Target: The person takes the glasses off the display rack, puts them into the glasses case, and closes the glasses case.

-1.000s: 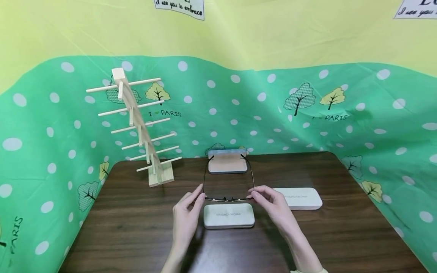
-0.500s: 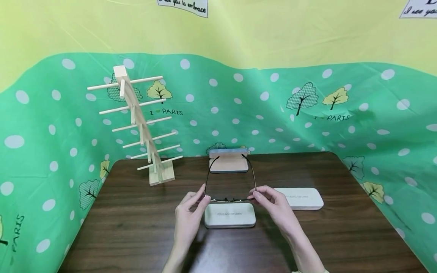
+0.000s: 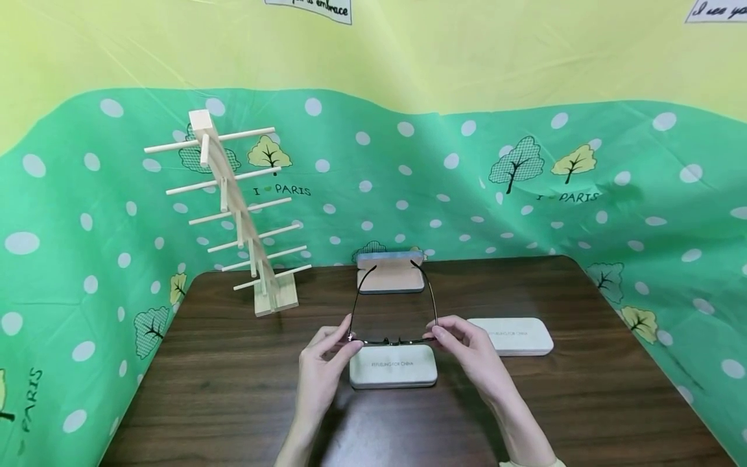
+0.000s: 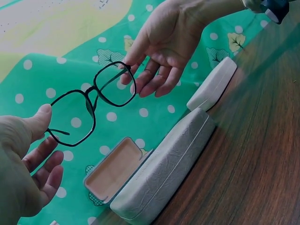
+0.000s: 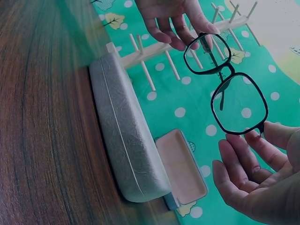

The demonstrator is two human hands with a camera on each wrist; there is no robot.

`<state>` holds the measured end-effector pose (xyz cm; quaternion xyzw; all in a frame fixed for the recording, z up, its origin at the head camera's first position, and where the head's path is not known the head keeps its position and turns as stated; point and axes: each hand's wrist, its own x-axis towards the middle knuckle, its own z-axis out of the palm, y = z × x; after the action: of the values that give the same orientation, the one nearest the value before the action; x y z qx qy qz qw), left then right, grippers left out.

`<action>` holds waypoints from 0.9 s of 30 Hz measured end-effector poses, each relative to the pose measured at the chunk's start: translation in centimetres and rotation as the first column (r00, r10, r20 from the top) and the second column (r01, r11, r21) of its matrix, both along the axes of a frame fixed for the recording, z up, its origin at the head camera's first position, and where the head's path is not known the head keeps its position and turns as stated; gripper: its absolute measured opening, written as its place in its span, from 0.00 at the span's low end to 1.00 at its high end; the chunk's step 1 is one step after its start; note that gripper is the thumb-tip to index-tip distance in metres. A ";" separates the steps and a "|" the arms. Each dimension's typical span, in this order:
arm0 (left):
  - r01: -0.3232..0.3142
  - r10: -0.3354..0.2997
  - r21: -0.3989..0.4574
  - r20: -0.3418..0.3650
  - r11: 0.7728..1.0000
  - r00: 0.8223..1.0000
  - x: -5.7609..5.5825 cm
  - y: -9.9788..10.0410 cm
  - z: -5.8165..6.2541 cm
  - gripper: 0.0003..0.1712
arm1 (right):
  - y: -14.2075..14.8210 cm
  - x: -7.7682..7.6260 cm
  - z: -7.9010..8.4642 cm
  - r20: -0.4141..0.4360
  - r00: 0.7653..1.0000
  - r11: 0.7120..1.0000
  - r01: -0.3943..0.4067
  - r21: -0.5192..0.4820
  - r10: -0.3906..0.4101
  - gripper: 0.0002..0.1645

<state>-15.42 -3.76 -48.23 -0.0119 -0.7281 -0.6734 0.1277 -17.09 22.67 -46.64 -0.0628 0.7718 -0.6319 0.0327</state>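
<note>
A pair of black-framed eyeglasses (image 3: 388, 342) is held up between both hands, lenses toward me and both temples unfolded and pointing away. My left hand (image 3: 320, 366) pinches the left front corner near the hinge with thumb and fingers. At the opposite corner my right hand (image 3: 471, 350) pinches the frame in the same manner. Both wrist views show clear lenses and the eyeglasses (image 4: 92, 89) raised above the cases. Right below them in the head view lies a closed pale glasses case (image 3: 393, 368) with small lettering.
Another closed pale case (image 3: 522, 337) lies to the right, partly behind my right hand. An open case (image 3: 390, 281) with a pinkish lining stands at the table's back edge. On the left rises a wooden peg rack (image 3: 236, 207). Patterned green cloth (image 3: 403, 188) hangs behind the dark table (image 3: 222, 389).
The left temple of the eyeglasses has swung inward, its tip shifting right. My left thumb has slid slightly down and right. The right hand keeps its grip, and the cases stay put.
</note>
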 end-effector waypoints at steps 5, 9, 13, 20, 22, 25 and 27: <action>0.001 -0.001 0.009 0.004 1.000 1.000 -0.1 0.0 -0.1 0.26 | 0.0 0.0 0.0 -0.004 1.000 1.000 -0.004 0.005 0.004 0.19; 0.001 -0.001 0.015 0.002 1.000 1.000 -0.1 0.0 -0.2 0.25 | -0.1 0.1 0.0 0.005 1.000 1.000 -0.005 0.003 0.005 0.19; 0.008 -0.008 0.025 0.004 1.000 1.000 -0.2 0.1 -0.4 0.24 | 0.0 0.1 -0.1 0.008 1.000 1.000 -0.002 0.005 0.002 0.17; 0.026 -0.027 0.037 0.012 0.999 1.000 -0.3 0.0 -0.4 0.23 | 0.1 0.0 -0.1 0.012 1.000 1.000 -0.001 0.021 0.001 0.17; 0.032 -0.033 0.041 0.013 0.999 0.999 -0.3 0.0 -0.4 0.23 | 0.1 0.1 0.0 0.017 1.000 1.000 -0.002 0.022 0.002 0.18; 0.047 -0.048 0.054 0.010 0.997 0.999 -0.3 0.0 -0.5 0.23 | 0.1 0.1 0.0 0.011 1.000 1.000 -0.004 0.017 0.004 0.19; 0.055 -0.056 0.062 0.009 0.997 0.998 -0.3 0.0 -0.5 0.23 | 0.1 0.1 0.1 0.001 1.000 1.000 -0.007 0.014 0.007 0.19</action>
<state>-15.70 -3.75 -48.71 -0.0246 -0.7068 -0.6991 0.1054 -16.98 22.81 -46.55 -0.0647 0.7760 -0.6263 0.0359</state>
